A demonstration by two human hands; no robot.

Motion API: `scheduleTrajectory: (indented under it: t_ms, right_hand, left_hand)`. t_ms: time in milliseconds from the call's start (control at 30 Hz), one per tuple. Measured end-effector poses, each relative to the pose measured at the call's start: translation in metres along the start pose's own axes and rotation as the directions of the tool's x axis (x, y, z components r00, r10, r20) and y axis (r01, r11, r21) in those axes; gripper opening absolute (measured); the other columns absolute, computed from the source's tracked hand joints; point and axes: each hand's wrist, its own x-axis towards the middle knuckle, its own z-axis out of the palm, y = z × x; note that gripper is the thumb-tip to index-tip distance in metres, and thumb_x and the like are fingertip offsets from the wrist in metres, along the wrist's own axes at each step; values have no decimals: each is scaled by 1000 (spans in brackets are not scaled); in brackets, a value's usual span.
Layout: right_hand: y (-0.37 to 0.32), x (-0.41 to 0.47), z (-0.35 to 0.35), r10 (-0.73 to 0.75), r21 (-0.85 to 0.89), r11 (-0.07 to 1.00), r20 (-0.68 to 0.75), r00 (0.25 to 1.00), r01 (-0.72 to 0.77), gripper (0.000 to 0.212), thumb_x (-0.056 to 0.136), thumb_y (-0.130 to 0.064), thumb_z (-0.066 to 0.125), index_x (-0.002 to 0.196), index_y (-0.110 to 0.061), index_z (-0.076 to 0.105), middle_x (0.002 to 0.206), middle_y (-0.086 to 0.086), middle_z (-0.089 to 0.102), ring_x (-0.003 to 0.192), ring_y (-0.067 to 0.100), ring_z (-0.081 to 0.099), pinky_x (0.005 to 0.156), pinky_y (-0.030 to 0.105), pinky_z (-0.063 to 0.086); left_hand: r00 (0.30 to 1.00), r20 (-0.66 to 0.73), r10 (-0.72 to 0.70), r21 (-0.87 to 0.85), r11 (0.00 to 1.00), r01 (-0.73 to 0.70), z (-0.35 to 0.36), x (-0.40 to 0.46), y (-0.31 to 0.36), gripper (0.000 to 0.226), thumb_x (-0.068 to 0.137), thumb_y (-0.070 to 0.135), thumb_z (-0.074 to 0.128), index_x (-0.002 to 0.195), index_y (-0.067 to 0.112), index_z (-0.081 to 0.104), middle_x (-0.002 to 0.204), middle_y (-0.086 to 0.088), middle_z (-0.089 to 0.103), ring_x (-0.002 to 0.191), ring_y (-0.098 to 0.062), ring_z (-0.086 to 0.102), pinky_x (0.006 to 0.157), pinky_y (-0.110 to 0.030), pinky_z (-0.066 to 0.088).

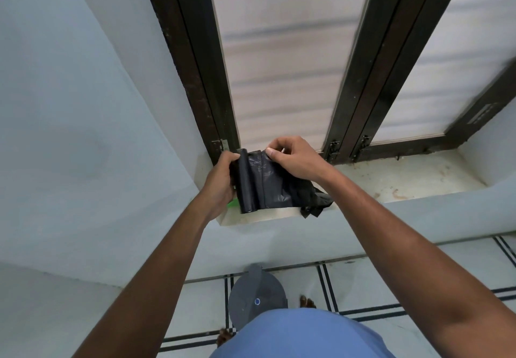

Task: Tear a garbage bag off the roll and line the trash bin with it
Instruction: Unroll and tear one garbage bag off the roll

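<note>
Head view: left hand [220, 182] grips bag roll [247, 182] – right hand [293, 159] pinches unrolled bag [275, 187] (beside roll).

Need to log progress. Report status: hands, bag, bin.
Left hand grips the roll; right hand pinches the bag at its top edge. Bag not torn off yet. Bin on floor below, lid closed, unlined.

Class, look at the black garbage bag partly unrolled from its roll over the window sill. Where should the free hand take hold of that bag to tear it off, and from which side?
Grip the unrolled bag at its top edge, beside the crease line running across the sheet, coming from the right, as the right hand pinches now. The left hand holds the rolled part upright, so the flat sheet extends rightward and gives a thin edge to pinch.
</note>
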Motion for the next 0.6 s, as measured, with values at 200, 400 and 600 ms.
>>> scheduleTrajectory:
  t_ms: [200,400,600]
  right_hand:
    - [-6,-3,3,-18,23,1000,20,1000,17,29,105,-46,75,92,-21,83,80,-9,75,71,0,62,71,22,50]
    - [-6,-4,8,-13,13,1000,27,1000,12,26,105,-41,74,90,-22,84,75,-14,74,70,3,62,70,29,53]
    - [-13,-7,10,-6,19,1000,53,999,5,27,108,-37,71,92,-21,85,84,-6,79,79,9,69,77,35,59]
  left_hand:
    - [997,-8,77,155,985,-75,7,1,1,39,108,51,61,122,20,78,113,0,84,107,-17,77,89,-34,58]
    - [965,-211,156,196,974,-114,11,4,-2,23,99,40,73,101,19,82,96,1,82,91,-17,77,68,-26,55]
    - [947,-275,166,158,979,-126,16,7,-4,22,94,39,75,96,18,81,99,-5,83,98,-25,79,81,-41,64]
